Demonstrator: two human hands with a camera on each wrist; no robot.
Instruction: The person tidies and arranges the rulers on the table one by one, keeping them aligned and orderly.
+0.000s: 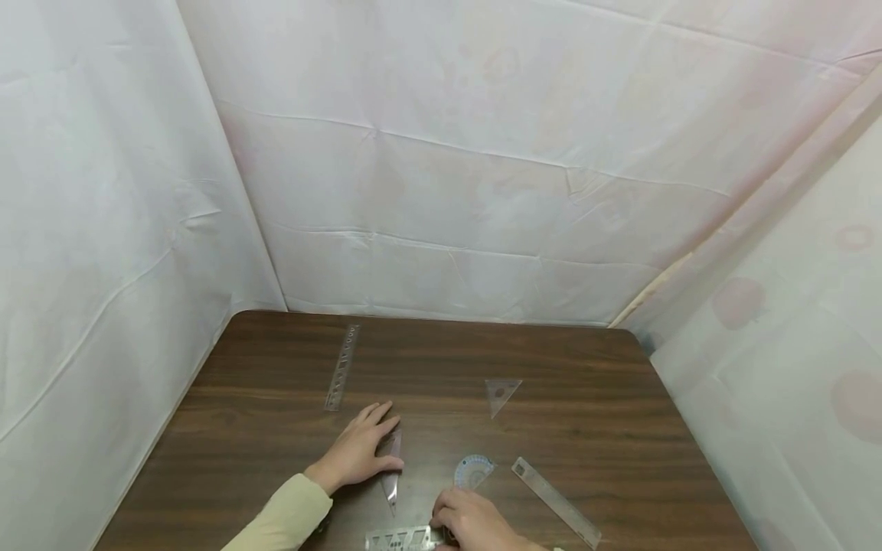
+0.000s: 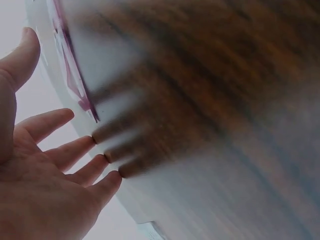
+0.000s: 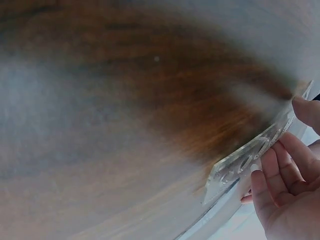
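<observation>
Clear stencil ruler (image 1: 403, 538) is pinched in right hand (image 1: 472, 524); flat left hand (image 1: 358, 451) presses a set square (image 1: 391, 467) on the bench (image 1: 586, 398), probably gathering; lifting needs an edge grip.

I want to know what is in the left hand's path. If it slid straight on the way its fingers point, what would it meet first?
Probably nothing: the left hand points up and right over bare table, passing left of the small clear triangle, though depth is unclear.
</observation>
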